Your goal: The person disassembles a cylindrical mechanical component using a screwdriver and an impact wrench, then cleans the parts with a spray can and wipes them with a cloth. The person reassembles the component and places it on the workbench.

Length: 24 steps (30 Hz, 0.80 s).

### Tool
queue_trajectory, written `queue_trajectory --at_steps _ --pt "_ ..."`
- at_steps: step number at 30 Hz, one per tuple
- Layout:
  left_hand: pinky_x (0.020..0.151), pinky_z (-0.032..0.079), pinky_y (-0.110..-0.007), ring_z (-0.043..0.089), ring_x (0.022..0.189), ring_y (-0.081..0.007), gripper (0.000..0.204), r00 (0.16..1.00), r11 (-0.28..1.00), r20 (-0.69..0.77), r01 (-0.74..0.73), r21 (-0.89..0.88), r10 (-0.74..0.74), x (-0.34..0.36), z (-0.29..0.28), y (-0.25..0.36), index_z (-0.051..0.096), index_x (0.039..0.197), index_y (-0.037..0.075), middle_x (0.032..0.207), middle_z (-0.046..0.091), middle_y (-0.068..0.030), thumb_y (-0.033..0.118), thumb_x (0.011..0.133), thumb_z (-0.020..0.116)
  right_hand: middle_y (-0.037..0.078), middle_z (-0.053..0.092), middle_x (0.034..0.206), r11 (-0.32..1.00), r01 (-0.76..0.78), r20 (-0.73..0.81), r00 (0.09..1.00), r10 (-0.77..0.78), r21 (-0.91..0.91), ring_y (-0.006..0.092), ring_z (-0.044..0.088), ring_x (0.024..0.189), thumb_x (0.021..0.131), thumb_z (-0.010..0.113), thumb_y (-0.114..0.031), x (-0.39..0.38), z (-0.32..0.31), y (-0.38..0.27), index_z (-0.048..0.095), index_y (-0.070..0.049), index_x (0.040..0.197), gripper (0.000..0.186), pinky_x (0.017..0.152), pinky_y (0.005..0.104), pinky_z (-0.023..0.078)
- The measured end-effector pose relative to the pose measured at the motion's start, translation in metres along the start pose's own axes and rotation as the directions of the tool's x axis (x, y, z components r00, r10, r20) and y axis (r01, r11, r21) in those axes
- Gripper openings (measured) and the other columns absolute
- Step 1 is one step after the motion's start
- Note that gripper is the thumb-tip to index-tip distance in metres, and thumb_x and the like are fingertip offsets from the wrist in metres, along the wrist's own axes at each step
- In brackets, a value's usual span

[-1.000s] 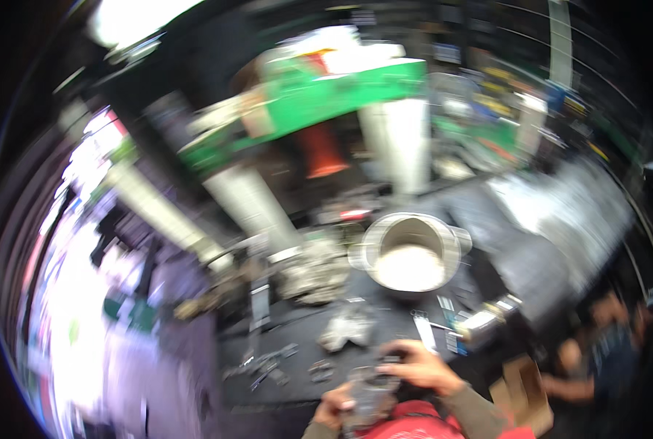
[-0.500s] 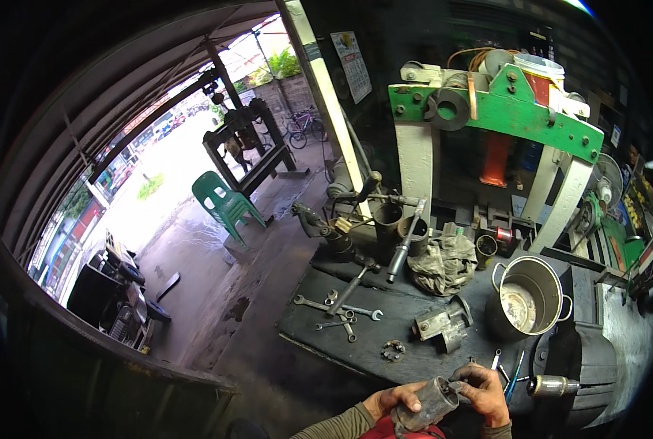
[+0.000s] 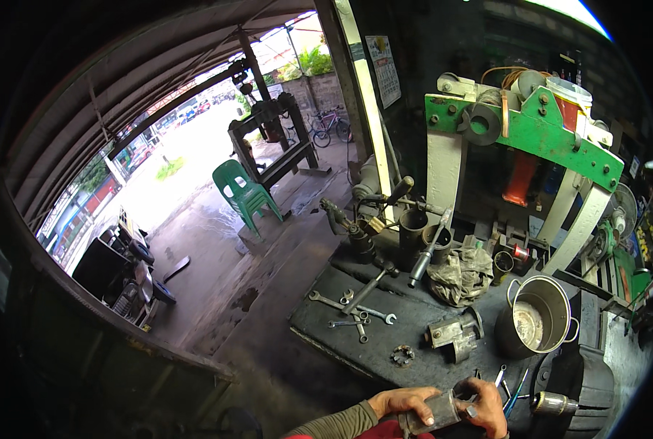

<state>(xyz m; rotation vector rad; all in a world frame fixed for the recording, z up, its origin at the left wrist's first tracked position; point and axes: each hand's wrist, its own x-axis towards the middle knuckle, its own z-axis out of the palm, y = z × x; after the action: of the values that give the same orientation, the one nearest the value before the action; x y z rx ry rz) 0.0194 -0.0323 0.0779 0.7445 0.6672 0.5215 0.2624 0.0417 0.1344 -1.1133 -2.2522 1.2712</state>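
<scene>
Near the lower edge, my left hand (image 3: 407, 402) is closed around a dark metal cylinder (image 3: 443, 412), thumb lying along its top. My right hand (image 3: 489, 410) wraps round the cylinder's right end, fingers curled over it. A small metal piece shows by the right fingers, but its kind is too small to tell. Just beyond on the dark bench lie a toothed ring (image 3: 402, 355) and a grey metal housing (image 3: 454, 334). Several spanners (image 3: 361, 316) lie crossed at the bench's left side.
A large two-handled pot (image 3: 537, 314) stands right of the housing, with a crumpled rag (image 3: 459, 274) behind it. Slim tools (image 3: 516, 391) and a metal cylinder part (image 3: 553, 402) lie beside my right hand. A green-and-white frame (image 3: 524, 128) rises behind. A green chair (image 3: 244, 194) stands on the floor.
The view has shifted, so the scene sits farther right. My right hand has gone from fingers at the cylinder's open end to a grip around that end. The cylinder has turned more level.
</scene>
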Motion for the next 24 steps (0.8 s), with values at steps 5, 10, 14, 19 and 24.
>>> queue_trajectory --at_steps 5,10,14,19,24 --pt "0.092 0.055 -0.034 0.066 0.105 -0.0218 0.088 0.996 0.995 0.033 -0.086 0.05 0.084 0.011 0.001 -0.002 0.051 0.141 -0.008 0.117 0.066 -0.014 0.024 0.068 0.087 0.01 0.073 0.09 0.994 -0.028 -0.039 0.999 0.032 0.107 0.0145 0.063 0.068 0.089 0.08 -0.013 -0.011 0.008 0.012 0.076 -0.002 0.114 0.028 0.064 0.0306 0.054" --pt "0.082 0.054 -0.029 0.068 0.091 -0.0184 0.078 0.986 0.991 0.133 -0.114 0.068 0.105 0.02 0.001 0.0 0.062 0.13 -0.006 0.105 0.071 -0.0096 0.027 0.065 0.089 0.006 0.072 0.08 0.998 0.042 -0.149 0.988 -0.036 0.037 0.015 0.069 0.072 0.077 0.083 -0.006 -0.017 0.012 0.032 0.071 0.002 0.091 0.02 0.064 0.0302 0.055" --pt "0.078 0.056 -0.031 0.069 0.089 -0.0201 0.074 0.98 0.979 0.141 -0.158 0.127 0.14 0.017 0.001 0.005 0.061 0.13 -0.006 0.103 0.07 -0.0106 0.025 0.068 0.086 0.009 0.071 0.089 0.94 -0.138 -0.095 0.98 0.175 0.312 0.0142 0.065 0.076 0.089 0.082 -0.01 -0.02 0.023 0.038 0.077 0.002 0.111 0.025 0.066 0.0311 0.053" --pt "0.085 0.055 -0.029 0.068 0.093 -0.0165 0.081 0.995 0.982 0.056 -0.094 0.163 0.086 0.008 -0.002 0.009 0.06 0.135 -0.004 0.108 0.071 -0.0086 0.022 0.065 0.091 0.008 0.071 0.088 0.999 -0.006 -0.218 0.976 0.016 0.046 0.0154 0.064 0.077 0.09 0.081 -0.01 -0.02 0.029 0.028 0.077 0.002 0.106 0.02 0.069 0.0316 0.052" --pt "0.086 0.055 -0.029 0.068 0.095 -0.0167 0.082 0.992 0.972 0.058 -0.12 0.201 0.11 0.002 -0.008 0.011 0.06 0.137 -0.003 0.109 0.071 -0.0078 0.019 0.065 0.091 0.006 0.071 0.086 0.993 0.032 -0.159 0.987 -0.014 0.112 0.0141 0.063 0.074 0.092 0.079 -0.011 -0.01 0.022 0.015 0.077 0.0 0.103 0.015 0.065 0.0307 0.05"
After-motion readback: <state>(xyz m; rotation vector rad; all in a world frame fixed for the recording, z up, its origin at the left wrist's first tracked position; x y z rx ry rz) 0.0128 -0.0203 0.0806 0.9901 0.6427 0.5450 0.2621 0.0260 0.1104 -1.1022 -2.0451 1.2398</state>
